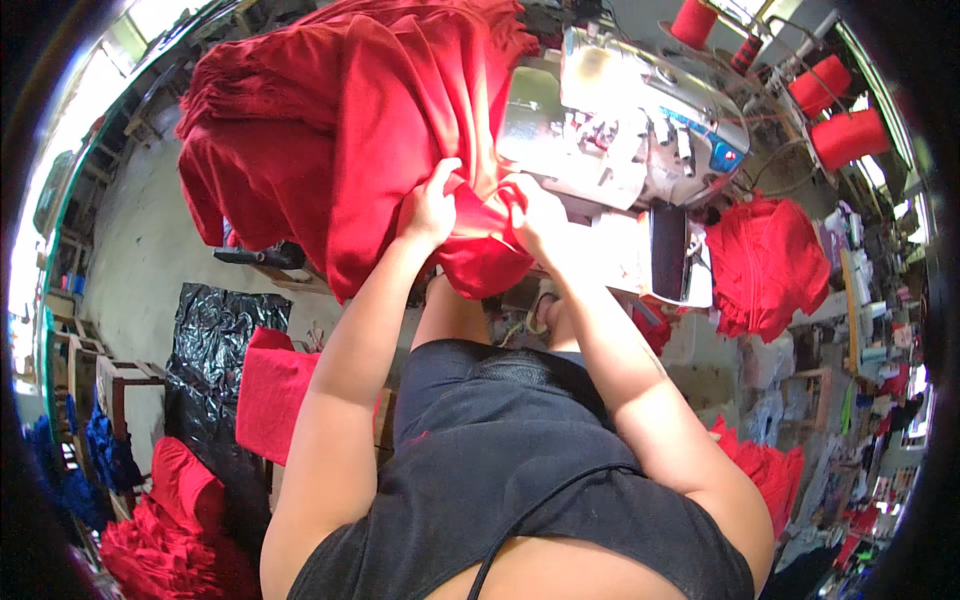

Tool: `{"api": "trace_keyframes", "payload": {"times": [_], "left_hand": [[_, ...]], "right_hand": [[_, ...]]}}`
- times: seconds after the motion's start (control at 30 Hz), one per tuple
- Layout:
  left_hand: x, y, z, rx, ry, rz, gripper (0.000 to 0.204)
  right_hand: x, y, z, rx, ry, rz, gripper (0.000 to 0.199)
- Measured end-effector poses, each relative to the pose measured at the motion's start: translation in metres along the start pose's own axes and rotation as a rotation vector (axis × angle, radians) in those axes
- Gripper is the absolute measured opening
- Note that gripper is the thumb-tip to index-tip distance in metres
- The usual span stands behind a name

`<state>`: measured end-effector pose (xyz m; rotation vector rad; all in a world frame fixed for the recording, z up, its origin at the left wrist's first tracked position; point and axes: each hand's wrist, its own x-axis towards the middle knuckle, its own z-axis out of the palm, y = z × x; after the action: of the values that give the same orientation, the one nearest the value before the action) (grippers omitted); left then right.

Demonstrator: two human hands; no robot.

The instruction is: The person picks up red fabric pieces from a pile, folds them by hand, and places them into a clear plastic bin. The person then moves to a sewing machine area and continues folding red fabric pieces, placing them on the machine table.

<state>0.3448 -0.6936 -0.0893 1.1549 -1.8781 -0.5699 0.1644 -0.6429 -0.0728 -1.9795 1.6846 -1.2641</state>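
A large heap of red fabric (330, 120) covers the work surface ahead of me and hangs over its near edge. My left hand (430, 208) is closed on a fold of this fabric, thumb and fingers pinching it. Just to the right, my right hand (538, 212) grips another part of the same cloth, with the fingertips partly hidden in the folds. Between the two hands the cloth is drawn into creases and droops toward my lap. Right of the heap stands a white sewing machine (600, 150), close to my right hand but apart from it.
Red thread cones (848, 138) stand at the upper right. A bundle of red cloth (768, 265) lies right of the machine, beside a black box-shaped thing (668, 250). Black plastic sheeting (225, 330) and a red cloth pile (170, 535) are on the floor at left.
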Motion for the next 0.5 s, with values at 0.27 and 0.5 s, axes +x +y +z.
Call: {"api": "trace_keyframes", "payload": {"times": [0.27, 0.5], "left_hand": [[0.003, 0.004, 0.026, 0.387, -0.043, -0.110, 0.033], [-0.005, 0.008, 0.017, 0.938, 0.233, 0.369, 0.052]], "right_hand": [[-0.022, 0.023, 0.007, -0.152, 0.005, 0.180, 0.028], [-0.025, 0.025, 0.024, -0.249, 0.095, 0.047, 0.024]]}}
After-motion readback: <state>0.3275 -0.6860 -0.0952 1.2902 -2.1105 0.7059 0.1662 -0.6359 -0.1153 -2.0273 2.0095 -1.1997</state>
